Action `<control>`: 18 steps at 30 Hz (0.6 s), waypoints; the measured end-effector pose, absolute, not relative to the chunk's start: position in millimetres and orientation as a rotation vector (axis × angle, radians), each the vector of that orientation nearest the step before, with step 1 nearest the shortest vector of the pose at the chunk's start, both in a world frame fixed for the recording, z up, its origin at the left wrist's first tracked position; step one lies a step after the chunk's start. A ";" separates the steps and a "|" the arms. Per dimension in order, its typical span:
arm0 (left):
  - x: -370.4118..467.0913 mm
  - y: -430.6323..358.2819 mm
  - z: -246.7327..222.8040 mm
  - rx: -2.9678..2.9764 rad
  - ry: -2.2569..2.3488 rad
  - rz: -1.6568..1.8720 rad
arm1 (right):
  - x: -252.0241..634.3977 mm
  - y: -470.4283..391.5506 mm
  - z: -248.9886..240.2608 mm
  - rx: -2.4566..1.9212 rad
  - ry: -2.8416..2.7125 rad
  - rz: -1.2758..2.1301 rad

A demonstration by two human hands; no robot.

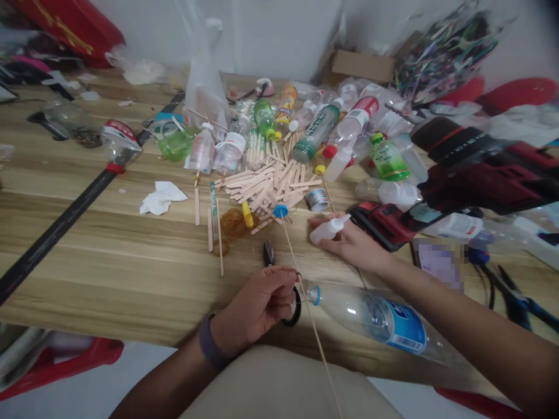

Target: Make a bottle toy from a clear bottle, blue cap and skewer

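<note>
My left hand (pixel 262 299) is closed in a pinch at a thin wooden stick (pixel 315 331), which runs from the front edge of the table up to a blue bottle cap (pixel 280 211) at its far end. Some of the fingertips' contact with it is hidden. Fingers of my right hand (pixel 351 247) wrap round a small white glue bottle (pixel 328 230), its nozzle tilted up to the right. Black-handled scissors (pixel 268 254) lie partly under my left hand. A clear plastic bottle with a blue label (pixel 406 327) lies on its side between my forearms.
Craft sticks (pixel 262 183) are heaped mid-table beside rubber bands (pixel 233 224) and a small tin-like roll (pixel 317 199). Plastic bottles crowd the back. A red-black power drill (pixel 476 169) stands at right, near pliers (pixel 519 302). A black bar (pixel 65 224) crosses the left.
</note>
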State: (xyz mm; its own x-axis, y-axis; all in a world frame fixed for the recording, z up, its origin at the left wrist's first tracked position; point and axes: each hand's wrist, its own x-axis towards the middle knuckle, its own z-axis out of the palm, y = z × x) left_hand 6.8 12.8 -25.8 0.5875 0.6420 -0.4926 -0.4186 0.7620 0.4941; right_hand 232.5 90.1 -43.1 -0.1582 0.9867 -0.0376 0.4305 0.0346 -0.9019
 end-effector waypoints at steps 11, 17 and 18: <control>9.2 11.0 -25.4 0.334 0.750 0.676 | 257.2 71.1 -14.5 -1.521 -1.844 0.902; 13.2 12.1 -29.0 0.359 0.775 0.649 | 237.2 -13.3 43.9 -1.796 -1.884 1.317; 14.7 12.0 -29.2 0.364 0.784 0.651 | 224.4 -24.6 43.1 -1.747 -1.846 1.575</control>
